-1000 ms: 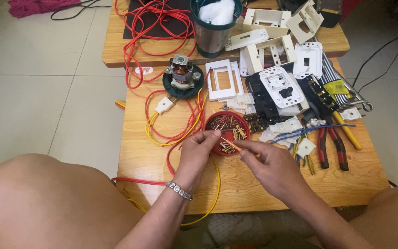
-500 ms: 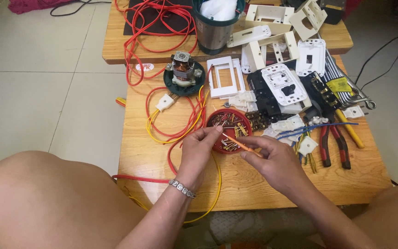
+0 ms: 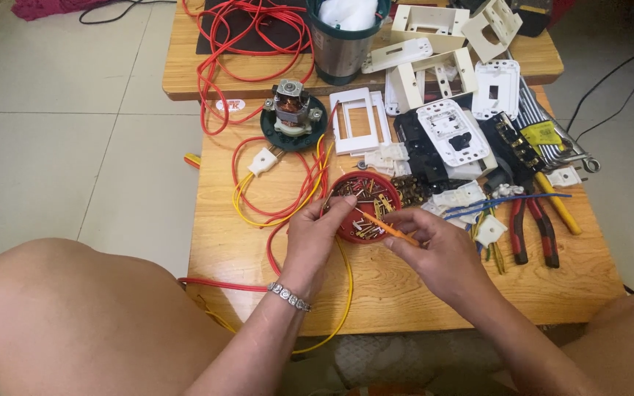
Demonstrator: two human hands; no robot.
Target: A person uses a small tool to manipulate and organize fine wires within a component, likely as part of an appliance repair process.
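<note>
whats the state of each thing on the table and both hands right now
left hand: fingertips at the red dish, no clear grip
right hand: pinching an orange screwdriver
red dish: open, holding screws
pliers: lying flat, handles a little apart
motor: upright on its dark base, bare
metal cup: upright, white stuff inside
red wire: loose, tangled
white frame: flat, empty

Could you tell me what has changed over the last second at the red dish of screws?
Little. The left hand has kept its fingertips at the near edge of the red dish; the right hand still has the orange screwdriver in its grip, its tip now raised slightly over the screws. The pliers, motor and red wire stayed put.
</note>
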